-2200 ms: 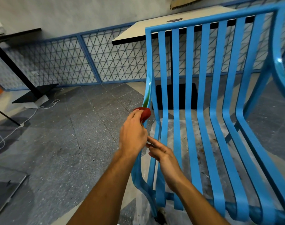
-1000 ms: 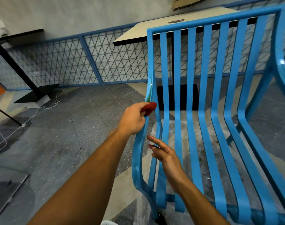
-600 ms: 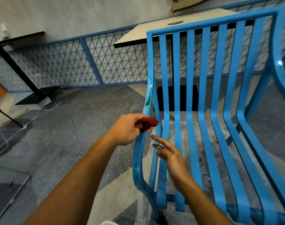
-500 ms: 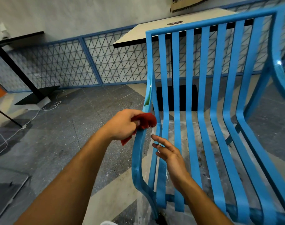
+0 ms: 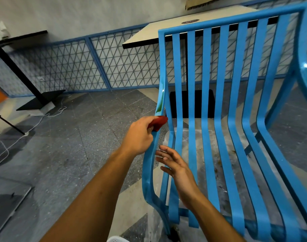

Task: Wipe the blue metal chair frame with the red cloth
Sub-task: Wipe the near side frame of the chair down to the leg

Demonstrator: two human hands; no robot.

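Found left hand [image 5: 138, 137] clamped on red cloth [image 5: 158, 122] at left rail [image 5: 149, 165] of blue chair frame [image 5: 206, 102], mid-height — right hand [image 5: 177, 166] empty, fingers apart, just beside — slats and right side judged unwiped.

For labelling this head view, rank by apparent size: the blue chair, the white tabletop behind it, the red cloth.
Largest: blue chair.
Then: white tabletop, farther off, so true size unsure.
Smallest: red cloth, partly inside the left hand.

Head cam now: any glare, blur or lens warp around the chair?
Head view: glare spots on the chair, at armrest and left rail; wide-angle warp toward the edges; left hand and cloth slightly soft; light otherwise even.
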